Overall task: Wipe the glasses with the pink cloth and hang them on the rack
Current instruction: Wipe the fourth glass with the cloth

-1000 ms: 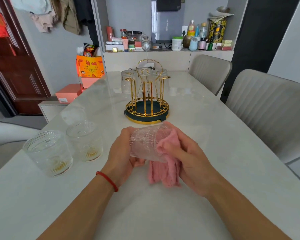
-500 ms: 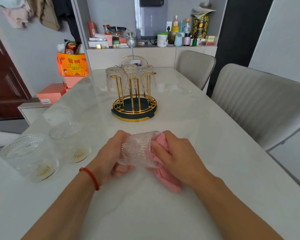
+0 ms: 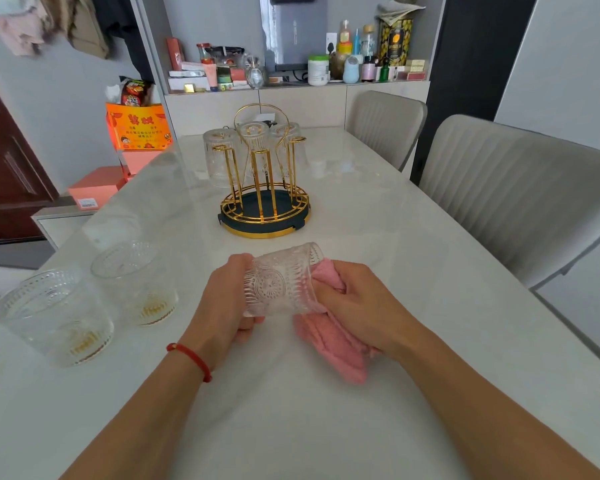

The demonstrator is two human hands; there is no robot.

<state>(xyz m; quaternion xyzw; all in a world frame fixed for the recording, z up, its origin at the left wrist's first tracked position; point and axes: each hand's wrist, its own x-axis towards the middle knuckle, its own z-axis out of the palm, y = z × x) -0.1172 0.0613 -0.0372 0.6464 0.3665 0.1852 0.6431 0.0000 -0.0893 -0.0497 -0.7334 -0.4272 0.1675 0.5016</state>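
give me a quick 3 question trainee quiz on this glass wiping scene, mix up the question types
1. True or false: the glass in the person's hands lies on its side, above the table.
2. Multiple choice: what does the right hand hold? A) a sponge B) the pink cloth C) a spoon
3. How many glasses stand upright on the table, to the left of the left hand?

Key
1. True; its mouth points right, toward the cloth.
2. B; the left hand grips the glass's base end.
3. Two: the near glass and the farther glass. Three more hang upside down on the gold rack.
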